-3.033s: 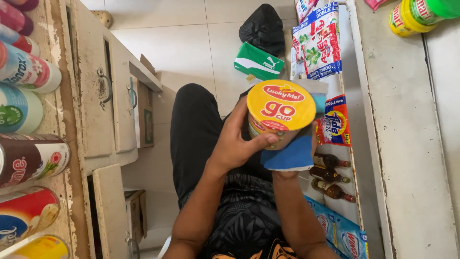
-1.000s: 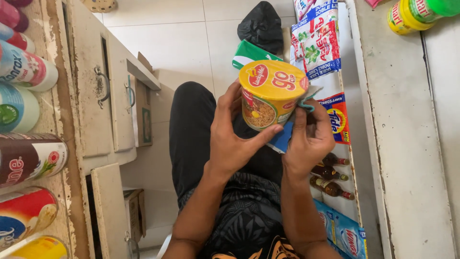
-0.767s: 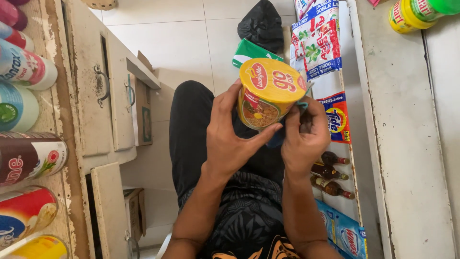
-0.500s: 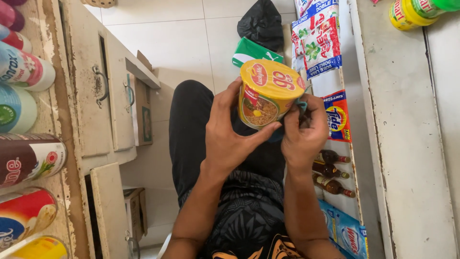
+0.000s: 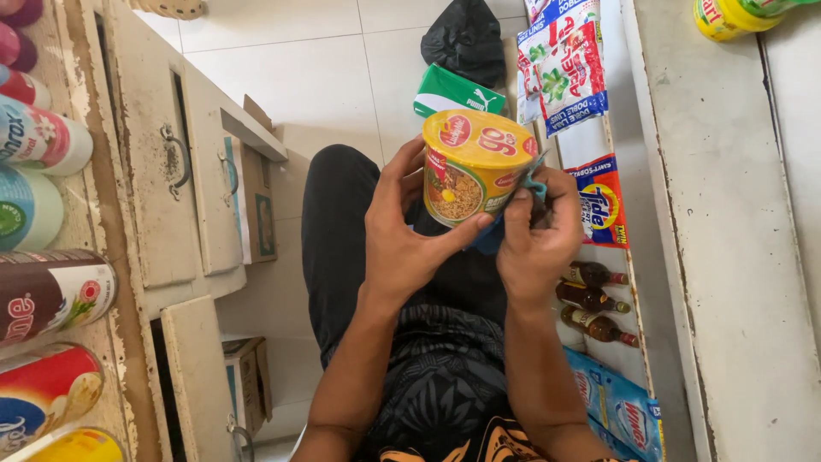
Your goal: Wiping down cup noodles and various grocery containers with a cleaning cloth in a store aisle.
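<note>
Cans (image 5: pixel 43 299) line the shelf at far left. My left hand (image 5: pixel 409 235) grips the cup (image 5: pixel 473 167) by its side, held tilted above my lap. My right hand (image 5: pixel 534 239) presses a blue cloth (image 5: pixel 494 235) against the cup's wall, fingers closed on it. Bottles (image 5: pixel 594 299) lie just right.

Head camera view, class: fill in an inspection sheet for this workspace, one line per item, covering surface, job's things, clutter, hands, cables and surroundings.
Surface: pale tiled floor; no worktop under the hands.
Job's things: yellow noodle cup, held tilted above the lap; blue cloth pressed to its side.
Clutter: black bag and green box on the floor.
Hands: left hand grips the cup; right hand holds the cloth against it.
Cables: nothing seen.
Surroundings: worn cabinet doors and cans on the left; hanging sachets and small brown bottles on the right.
</note>
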